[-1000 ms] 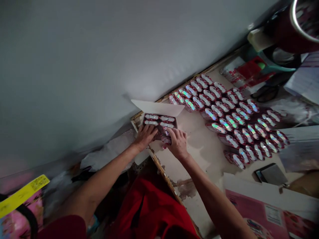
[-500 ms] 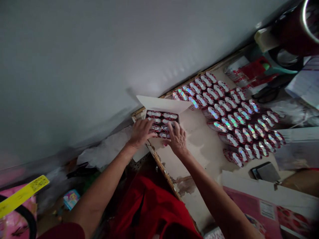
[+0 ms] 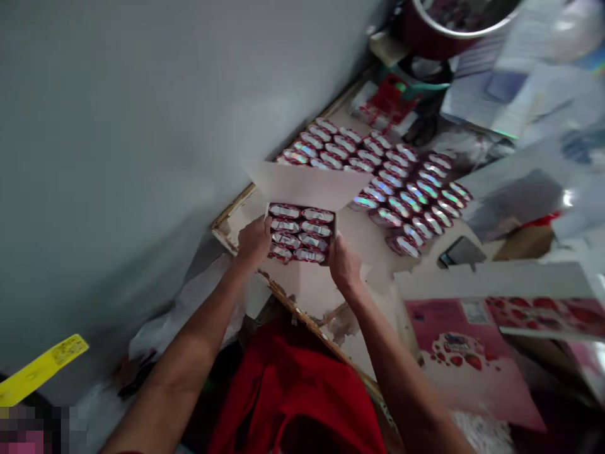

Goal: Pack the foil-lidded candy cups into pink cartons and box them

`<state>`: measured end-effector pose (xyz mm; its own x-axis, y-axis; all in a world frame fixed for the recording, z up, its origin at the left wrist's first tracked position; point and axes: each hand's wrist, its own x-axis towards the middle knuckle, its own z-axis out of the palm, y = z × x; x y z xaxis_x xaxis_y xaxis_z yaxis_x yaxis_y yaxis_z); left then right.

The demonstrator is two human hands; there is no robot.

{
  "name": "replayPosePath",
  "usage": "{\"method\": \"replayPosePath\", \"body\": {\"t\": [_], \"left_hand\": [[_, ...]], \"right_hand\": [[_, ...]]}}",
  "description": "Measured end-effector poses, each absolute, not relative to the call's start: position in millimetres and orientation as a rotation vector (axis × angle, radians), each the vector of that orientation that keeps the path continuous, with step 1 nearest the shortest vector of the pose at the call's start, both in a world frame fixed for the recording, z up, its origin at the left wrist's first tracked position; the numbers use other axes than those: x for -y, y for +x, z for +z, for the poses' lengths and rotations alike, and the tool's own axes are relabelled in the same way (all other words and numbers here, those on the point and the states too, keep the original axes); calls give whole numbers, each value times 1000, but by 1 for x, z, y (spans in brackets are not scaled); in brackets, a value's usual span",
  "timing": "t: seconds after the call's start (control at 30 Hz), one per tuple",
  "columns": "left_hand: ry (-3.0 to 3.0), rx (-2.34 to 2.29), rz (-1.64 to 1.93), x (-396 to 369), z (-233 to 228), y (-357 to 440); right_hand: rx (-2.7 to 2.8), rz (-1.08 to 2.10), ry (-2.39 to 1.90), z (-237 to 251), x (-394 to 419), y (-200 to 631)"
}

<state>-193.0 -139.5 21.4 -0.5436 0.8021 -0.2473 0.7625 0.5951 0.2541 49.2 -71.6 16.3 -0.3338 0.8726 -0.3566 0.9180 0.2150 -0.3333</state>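
Note:
A small open box [image 3: 334,222] with its white lid flap [image 3: 307,183] raised at the back is between my hands. Two columns of shiny red-and-white wrapped packets [image 3: 286,226] stand on edge inside it. My left hand [image 3: 255,241] grips the box's left side, fingers partly hidden behind the wall. On the opposite side my right hand [image 3: 345,260] is closed on the right wall, with the thumb near the front corner. Behind and to the right, many matching packets [image 3: 394,170] stand in rows on the worn table [image 3: 316,290].
A grey wall [image 3: 118,126] runs along the table's left edge. A dark phone-like object [image 3: 460,252] lies right of the rows. Nearer is an open pink carton with strawberry prints [image 3: 466,359]. At the back stand a dark red pot [image 3: 425,31] and papers [image 3: 491,88].
My hands have moved from over the packets to the two sides of the box and now grip it. The view has turned to the right.

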Motion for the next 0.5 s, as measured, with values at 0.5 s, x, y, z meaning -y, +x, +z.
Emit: {"method": "replayPosePath", "body": {"t": [0.5], "left_hand": [[1602, -1863, 486, 156, -53, -33]], "right_hand": [[-1945, -921, 2713, -45, 206, 218]]}}
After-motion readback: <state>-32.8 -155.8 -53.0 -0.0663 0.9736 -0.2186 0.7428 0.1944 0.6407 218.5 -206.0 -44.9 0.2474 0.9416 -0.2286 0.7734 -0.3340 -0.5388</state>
